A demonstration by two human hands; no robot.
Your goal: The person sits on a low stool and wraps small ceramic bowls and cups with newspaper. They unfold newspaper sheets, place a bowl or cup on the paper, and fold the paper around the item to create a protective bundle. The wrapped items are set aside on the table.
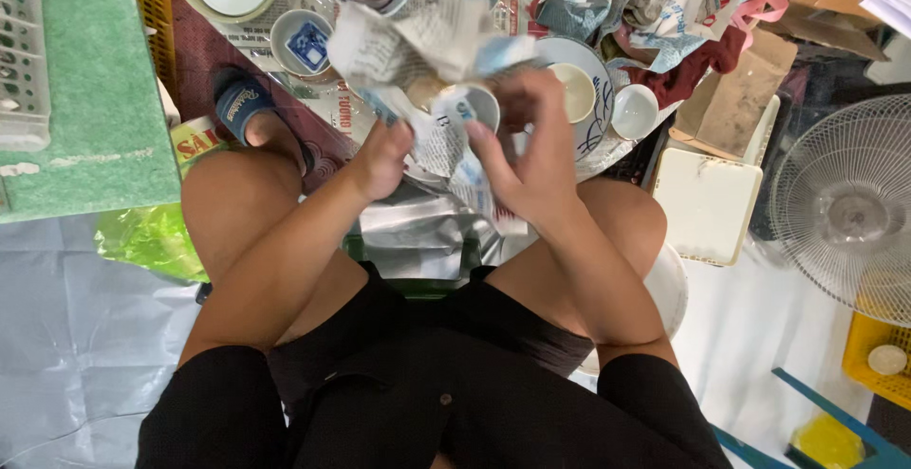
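One view only, from the wearer's head, looking almost straight down over black-clothed lap and bare knees. It sits close: both forearms fill the centre. The floor runs away toward the top edge, with a white wire-guarded electric fan (847,205) cut off at right.

A crockery packing spot (floor-level): bowls (306,44), newspaper (418,46), cardboard boxes (731,108).

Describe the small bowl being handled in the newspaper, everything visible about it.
The small bowl looks ceramic, white inside with a pale blue rim, its opening facing the camera. Crumpled newspaper wraps its lower part and hides its outside. The left hand grips the paper at its left; the right hand holds the right side, fingers curled over paper beside the rim. It is held above the knees.
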